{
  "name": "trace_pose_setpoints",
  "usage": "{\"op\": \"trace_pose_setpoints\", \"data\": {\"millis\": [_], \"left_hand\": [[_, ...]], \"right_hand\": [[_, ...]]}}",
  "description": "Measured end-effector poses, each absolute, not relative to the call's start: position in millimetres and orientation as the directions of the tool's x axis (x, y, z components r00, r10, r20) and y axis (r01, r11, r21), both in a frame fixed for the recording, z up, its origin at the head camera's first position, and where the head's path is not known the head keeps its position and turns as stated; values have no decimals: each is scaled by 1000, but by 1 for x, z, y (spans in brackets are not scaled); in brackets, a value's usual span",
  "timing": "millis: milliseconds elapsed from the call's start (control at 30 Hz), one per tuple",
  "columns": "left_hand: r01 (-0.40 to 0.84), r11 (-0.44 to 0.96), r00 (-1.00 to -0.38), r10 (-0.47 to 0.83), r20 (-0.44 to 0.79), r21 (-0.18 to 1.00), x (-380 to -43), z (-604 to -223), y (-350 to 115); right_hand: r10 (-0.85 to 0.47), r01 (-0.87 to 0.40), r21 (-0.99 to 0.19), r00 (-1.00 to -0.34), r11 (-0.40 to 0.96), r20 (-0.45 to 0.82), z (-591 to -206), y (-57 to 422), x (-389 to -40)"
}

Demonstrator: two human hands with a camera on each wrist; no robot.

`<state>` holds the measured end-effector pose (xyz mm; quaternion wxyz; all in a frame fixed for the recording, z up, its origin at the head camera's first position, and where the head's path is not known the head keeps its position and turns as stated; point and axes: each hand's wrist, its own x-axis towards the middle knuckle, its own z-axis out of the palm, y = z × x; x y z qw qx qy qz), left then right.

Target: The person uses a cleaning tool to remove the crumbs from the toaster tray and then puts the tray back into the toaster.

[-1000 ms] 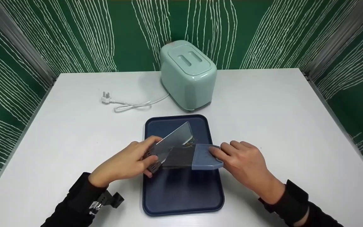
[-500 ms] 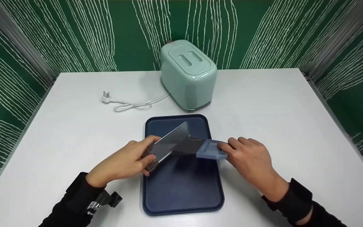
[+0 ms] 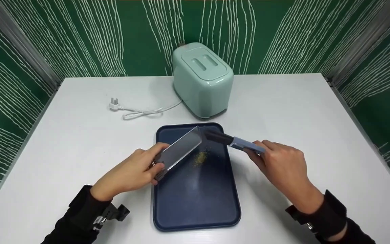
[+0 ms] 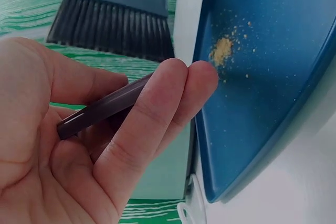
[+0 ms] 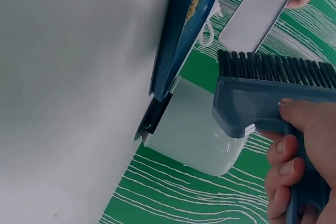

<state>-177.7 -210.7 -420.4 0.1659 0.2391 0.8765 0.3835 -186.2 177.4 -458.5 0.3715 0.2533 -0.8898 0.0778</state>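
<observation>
My left hand (image 3: 127, 174) holds a flat metal crumb tray (image 3: 183, 149) by its dark end, tilted above the navy serving tray (image 3: 195, 206). Only the crumb tray's dark edge (image 4: 105, 107) shows between thumb and fingers in the left wrist view. A blue hand brush (image 5: 257, 100) with black bristles is gripped by its handle in my right hand (image 3: 284, 166). In the head view its bristles (image 3: 217, 136) are beside the crumb tray's far end; contact is unclear. A small heap of yellow crumbs (image 4: 222, 51) lies on the serving tray, with loose specks around it.
A mint-green toaster (image 3: 203, 81) stands behind the serving tray. Its white cord and plug (image 3: 113, 105) lie to the left on the white table (image 3: 293, 112). Green walls (image 3: 283, 34) with white lines surround the table.
The brush has moved away from me and to the right, off the crumb tray's face, and has turned edge-on. The crumb heap has come into view. My left hand has shifted slightly left.
</observation>
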Motion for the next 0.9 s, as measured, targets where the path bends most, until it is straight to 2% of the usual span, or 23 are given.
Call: {"op": "trace_pose_setpoints", "data": {"millis": [233,633,900], "left_hand": [[280,573,-824,555,-114,770,-178,-423,-209],[283,545,-812,574,-105,789,-177,-424,-208],[328,567,-814,575,-78,756,-177,-425,-207]], "right_hand": [[-365,-514,-13,-626,858,690,-464,174,-187],[-374,-507,2,-633,862,678,-470,171,-189],[-348,-475,-49,-707,878,615,-468,171,-186]]}}
